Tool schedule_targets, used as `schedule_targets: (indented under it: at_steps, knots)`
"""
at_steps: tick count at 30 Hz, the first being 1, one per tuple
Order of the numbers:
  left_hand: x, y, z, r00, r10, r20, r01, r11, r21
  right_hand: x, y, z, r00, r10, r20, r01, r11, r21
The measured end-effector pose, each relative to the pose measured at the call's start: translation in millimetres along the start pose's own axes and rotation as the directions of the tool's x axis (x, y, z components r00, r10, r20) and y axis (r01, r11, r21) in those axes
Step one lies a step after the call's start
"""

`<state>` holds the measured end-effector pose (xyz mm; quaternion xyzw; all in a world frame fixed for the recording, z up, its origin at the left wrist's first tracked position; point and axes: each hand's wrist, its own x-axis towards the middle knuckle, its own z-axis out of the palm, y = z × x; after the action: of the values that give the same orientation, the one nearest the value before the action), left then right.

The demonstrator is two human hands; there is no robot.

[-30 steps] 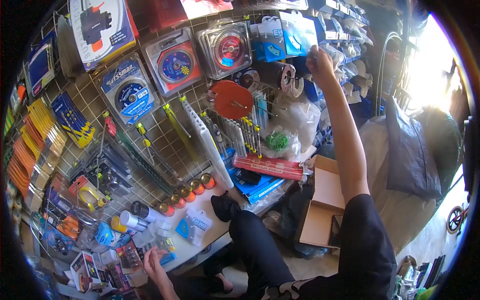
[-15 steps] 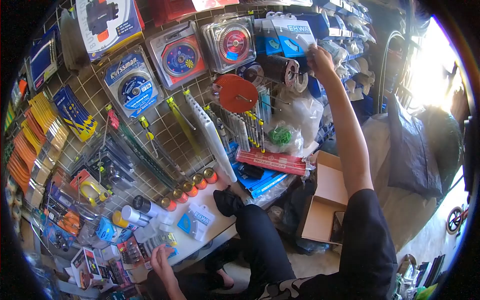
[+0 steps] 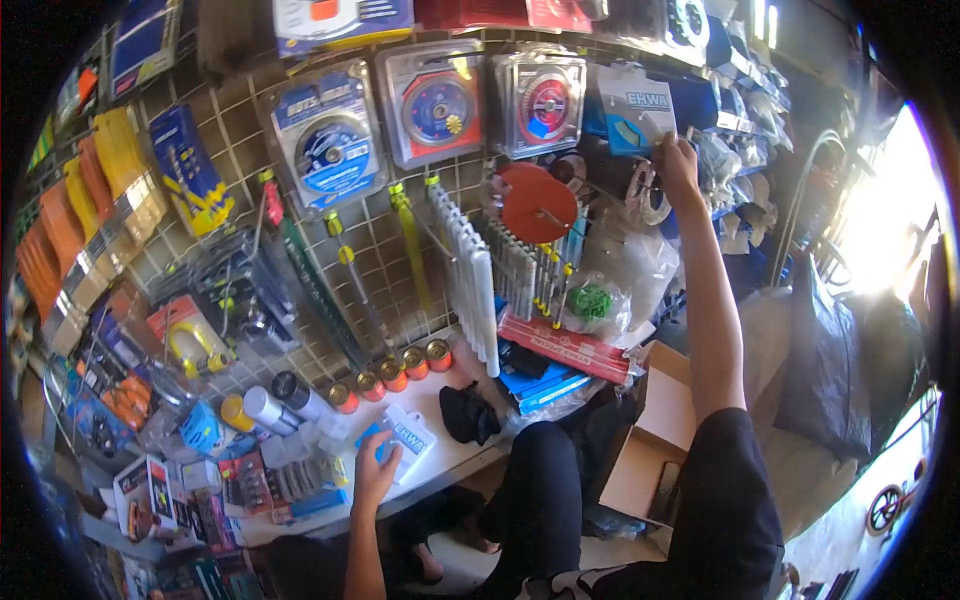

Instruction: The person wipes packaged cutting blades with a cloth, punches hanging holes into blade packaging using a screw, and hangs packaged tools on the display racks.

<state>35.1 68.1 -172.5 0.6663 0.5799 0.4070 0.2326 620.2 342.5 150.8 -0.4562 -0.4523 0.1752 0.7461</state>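
My right hand (image 3: 679, 168) is raised at the upper right, fingers closed on the lower right corner of a white and blue EHWA card pack (image 3: 640, 112). That pack is up at the display rack, beside the boxed discs. Low on the left, my left hand (image 3: 374, 472) reaches over the white counter, thumb and fingers parted. It is at the left edge of a second EHWA card pack (image 3: 408, 440), which lies on the counter; whether it grips the pack is unclear. A crumpled black cloth item (image 3: 468, 414) sits to the right of this pack.
Several small orange cans (image 3: 391, 376) line the counter's back. Spray cans (image 3: 268, 410) lie left of them. Packaged cutting discs (image 3: 330, 150) hang on the wire grid. An opened cardboard box (image 3: 668, 400) stands beside my right arm. A red long box (image 3: 565, 345) lies near the rods.
My left hand has moved right, from the small packs to the EHWA pack on the counter. My right hand stays at the upper EHWA pack. The view has shifted.
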Motion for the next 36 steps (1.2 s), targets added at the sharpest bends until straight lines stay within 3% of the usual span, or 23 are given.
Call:
schedule_targets:
  at_steps: [2,5,8,10,11,13,15,16,18,21,23,26,30,32,36]
  knots:
    - [-7,-1,-1,0.996,-0.087,-0.027,0.087,0.996,-0.017,-19,-10,-8,0.999,-0.028,-0.027,0.029,0.999,0.034]
    - [-14,-9,-8,0.995,-0.091,-0.030,0.091,0.996,0.022,-45,-34,-15,0.991,-0.053,-0.120,0.050,0.998,-0.034]
    - [-9,14,-14,0.992,-0.107,-0.067,0.109,0.994,0.015,-63,-43,-23,0.976,-0.194,-0.095,0.190,0.981,-0.044]
    - [11,63,-21,0.992,-0.113,-0.055,0.101,0.978,-0.184,-89,-47,-33,0.968,-0.250,-0.028,0.247,0.965,-0.088]
    - [24,105,-27,0.996,-0.010,-0.085,-0.006,0.983,-0.183,-107,-54,-34,0.948,-0.313,0.050,0.317,0.940,-0.124]
    - [55,193,-43,0.972,0.183,-0.148,-0.206,0.966,-0.158,-156,-84,-24,0.964,-0.253,0.078,0.261,0.959,-0.113]
    - [83,268,-55,0.942,0.309,-0.129,-0.334,0.891,-0.307,-189,-96,-20,0.963,-0.233,0.137,0.248,0.963,-0.103]
    - [106,294,-55,0.801,0.569,-0.186,-0.598,0.769,-0.225,-202,-101,-20,0.962,-0.213,0.169,0.231,0.968,-0.095]
    - [134,339,-48,0.716,0.668,-0.204,-0.698,0.688,-0.198,-226,-110,-14,0.960,-0.195,0.199,0.216,0.972,-0.092]
    - [156,370,-34,0.717,0.681,-0.147,-0.697,0.693,-0.185,-251,-119,-9,0.959,-0.165,0.232,0.191,0.977,-0.095]
    - [159,373,-27,0.812,0.584,-0.025,-0.548,0.745,-0.381,-261,-118,-8,0.952,-0.139,0.271,0.170,0.981,-0.094]
    - [154,368,-30,0.851,0.520,0.075,-0.417,0.755,-0.506,-270,-115,-5,0.949,-0.094,0.299,0.119,0.991,-0.067]
    - [152,356,-34,0.855,0.499,0.139,-0.325,0.725,-0.607,-278,-106,-1,0.940,-0.048,0.337,0.050,0.999,0.003]
    - [153,351,-37,0.867,0.439,0.235,-0.161,0.693,-0.703,-281,-101,0,0.941,-0.035,0.337,0.038,0.999,-0.003]
    - [154,340,-43,0.873,0.390,0.292,-0.038,0.652,-0.757,-291,-99,9,0.930,-0.008,0.366,0.000,1.000,0.022]
